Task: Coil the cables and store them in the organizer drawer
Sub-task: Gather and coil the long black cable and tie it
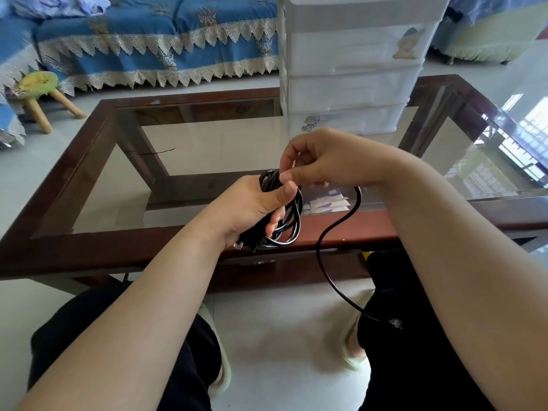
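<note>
Glossy black cable (pixel 292 216) loops fill the left hand (pixel 252 207) grip; right hand (pixel 323 161) apparently pinches it.

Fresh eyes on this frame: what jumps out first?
At centre, the left hand grips a bundle of black cable while the right hand pinches a strand at its top; a loose tail hangs down toward the floor. Behind them, a white drawer organizer stands on the glass-topped table, drawers closed.
</note>
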Tool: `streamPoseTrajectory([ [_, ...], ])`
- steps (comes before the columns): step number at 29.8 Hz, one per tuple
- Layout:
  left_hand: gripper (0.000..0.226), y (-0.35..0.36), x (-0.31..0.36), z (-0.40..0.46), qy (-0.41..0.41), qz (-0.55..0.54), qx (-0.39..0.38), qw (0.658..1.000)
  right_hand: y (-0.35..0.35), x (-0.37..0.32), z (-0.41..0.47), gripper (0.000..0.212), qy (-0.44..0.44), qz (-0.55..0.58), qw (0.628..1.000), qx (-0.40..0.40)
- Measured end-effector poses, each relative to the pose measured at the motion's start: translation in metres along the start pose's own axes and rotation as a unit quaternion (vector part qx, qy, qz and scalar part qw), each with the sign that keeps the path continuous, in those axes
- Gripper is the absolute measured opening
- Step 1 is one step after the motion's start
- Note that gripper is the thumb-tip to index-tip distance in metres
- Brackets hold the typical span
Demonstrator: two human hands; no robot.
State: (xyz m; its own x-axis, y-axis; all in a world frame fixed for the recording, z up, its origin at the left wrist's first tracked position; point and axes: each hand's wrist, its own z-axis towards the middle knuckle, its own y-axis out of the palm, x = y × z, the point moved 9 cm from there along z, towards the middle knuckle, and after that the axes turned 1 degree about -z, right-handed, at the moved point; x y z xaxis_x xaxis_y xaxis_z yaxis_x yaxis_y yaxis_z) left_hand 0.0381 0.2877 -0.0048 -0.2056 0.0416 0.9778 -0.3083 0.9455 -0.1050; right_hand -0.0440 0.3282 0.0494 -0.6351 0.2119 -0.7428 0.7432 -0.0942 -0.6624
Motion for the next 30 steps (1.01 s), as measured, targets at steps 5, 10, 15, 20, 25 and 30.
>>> streamPoseTrajectory([
  [5,0.060,-0.004,-0.001,0.002,-0.008,-0.028,0.052,0.998,-0.011,0.005,0.006,0.026,-0.005,-0.058,0.996,0.072],
  [10,0.069,-0.001,0.002,0.000,-0.007,-0.043,0.042,0.998,-0.015,0.006,0.007,0.015,-0.033,0.049,0.997,0.056],
  [15,0.068,0.001,0.008,-0.006,-0.005,-0.128,0.004,0.992,-0.018,0.017,0.007,0.044,-0.019,0.072,0.994,0.082],
  [20,0.067,-0.014,0.015,-0.007,0.012,-0.181,0.001,0.983,-0.006,0.033,0.013,0.038,0.006,0.284,0.958,0.043],
  [25,0.065,-0.008,0.013,-0.007,0.004,-0.249,-0.039,0.968,0.008,0.042,0.021,0.043,0.045,0.307,0.948,0.073],
  [30,0.054,-0.014,0.018,-0.005,0.026,-0.268,-0.051,0.962,0.016,0.041,0.026,0.087,0.062,0.272,0.956,0.092],
])
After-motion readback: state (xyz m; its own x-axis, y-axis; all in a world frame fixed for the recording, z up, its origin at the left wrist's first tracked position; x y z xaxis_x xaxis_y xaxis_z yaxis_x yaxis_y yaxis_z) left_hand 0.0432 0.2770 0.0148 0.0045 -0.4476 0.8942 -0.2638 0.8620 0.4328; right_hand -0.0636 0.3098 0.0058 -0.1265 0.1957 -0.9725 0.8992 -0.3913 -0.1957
